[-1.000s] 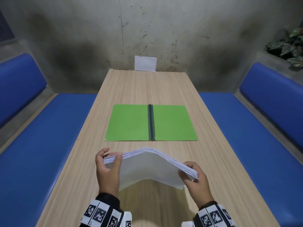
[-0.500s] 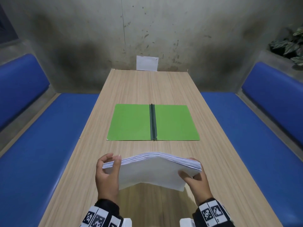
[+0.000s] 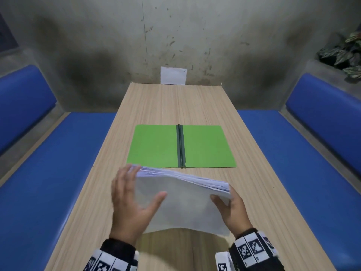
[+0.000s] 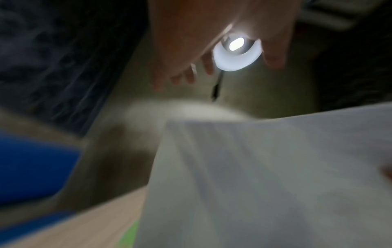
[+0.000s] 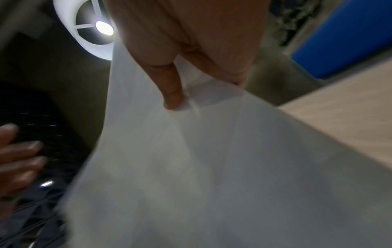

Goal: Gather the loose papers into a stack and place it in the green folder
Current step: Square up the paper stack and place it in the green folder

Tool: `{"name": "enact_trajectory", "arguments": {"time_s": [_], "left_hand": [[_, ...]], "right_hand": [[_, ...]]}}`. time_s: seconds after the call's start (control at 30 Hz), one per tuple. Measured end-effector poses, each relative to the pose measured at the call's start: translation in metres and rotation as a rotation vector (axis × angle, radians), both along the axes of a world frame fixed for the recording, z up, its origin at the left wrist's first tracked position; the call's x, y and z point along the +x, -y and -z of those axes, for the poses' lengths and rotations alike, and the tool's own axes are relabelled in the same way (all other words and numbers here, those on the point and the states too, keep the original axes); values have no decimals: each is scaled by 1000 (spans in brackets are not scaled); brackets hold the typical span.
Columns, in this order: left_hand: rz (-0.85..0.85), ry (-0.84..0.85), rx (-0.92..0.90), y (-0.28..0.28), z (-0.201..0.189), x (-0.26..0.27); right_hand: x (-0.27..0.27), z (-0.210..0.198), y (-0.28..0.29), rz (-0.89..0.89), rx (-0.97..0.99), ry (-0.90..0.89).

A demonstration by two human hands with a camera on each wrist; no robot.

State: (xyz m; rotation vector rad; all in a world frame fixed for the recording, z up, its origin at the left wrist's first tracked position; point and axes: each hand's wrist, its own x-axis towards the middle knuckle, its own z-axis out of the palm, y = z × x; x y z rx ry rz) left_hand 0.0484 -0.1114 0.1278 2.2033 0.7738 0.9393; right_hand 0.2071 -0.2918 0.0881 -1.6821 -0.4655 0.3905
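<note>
I have the paper stack (image 3: 183, 200) lifted above the table (image 3: 254, 212), just short of the open green folder's (image 3: 207, 145) near edge. My right hand (image 3: 232, 210) pinches the stack's right edge, thumb on top; my left hand (image 3: 132, 200) lies spread and open against the left edge. To do this well I think I should re-grip left, square the edges, then lower it flat onto one leaf, clear of the spine (image 3: 180, 145)
</note>
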Motion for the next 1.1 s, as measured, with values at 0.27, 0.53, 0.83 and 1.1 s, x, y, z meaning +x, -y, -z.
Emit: {"name": "enact_trajectory", "arguments": {"time_s": [0.27, 0.53, 0.83, 1.1], "left_hand": [[369, 43, 197, 37, -21, 36], [208, 421, -675, 15, -34, 13], [275, 345, -912, 15, 7, 1], [122, 401, -851, 26, 4, 14]], "right_hand": [[-13, -70, -16, -138, -204, 726], [-4, -98, 5, 191, -318, 835], [-16, -50, 4, 105, 243, -164], [-16, -45, 0, 197, 295, -121]]}}
